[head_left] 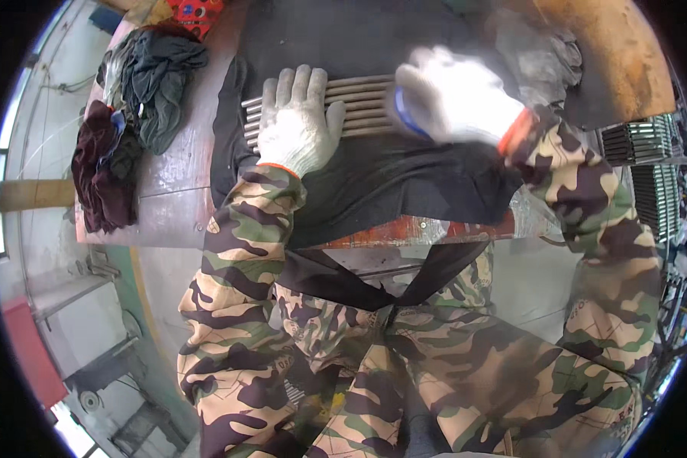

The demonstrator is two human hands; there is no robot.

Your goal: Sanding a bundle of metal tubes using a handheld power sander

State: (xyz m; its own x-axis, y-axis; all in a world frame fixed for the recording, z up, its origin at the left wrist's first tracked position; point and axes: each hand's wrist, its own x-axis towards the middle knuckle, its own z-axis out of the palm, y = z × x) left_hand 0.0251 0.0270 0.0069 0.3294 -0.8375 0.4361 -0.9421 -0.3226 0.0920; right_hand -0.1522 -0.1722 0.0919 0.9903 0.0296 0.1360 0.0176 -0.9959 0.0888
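two gloved hands (299,122) (454,99), metal rods (362,107), black cloth (404,183)

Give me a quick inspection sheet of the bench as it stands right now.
Surface: worn reddish bench top, a black cloth spread over its middle.
Job's things: row of metal rods side by side on the cloth.
Clutter: heap of dark rags on the left; grey rag at top right.
Hands: gloved left hand flat on the rods; gloved right hand over them, blurred.
Cables: nothing seen.
Surroundings: stacked metal parts at right, floor below.
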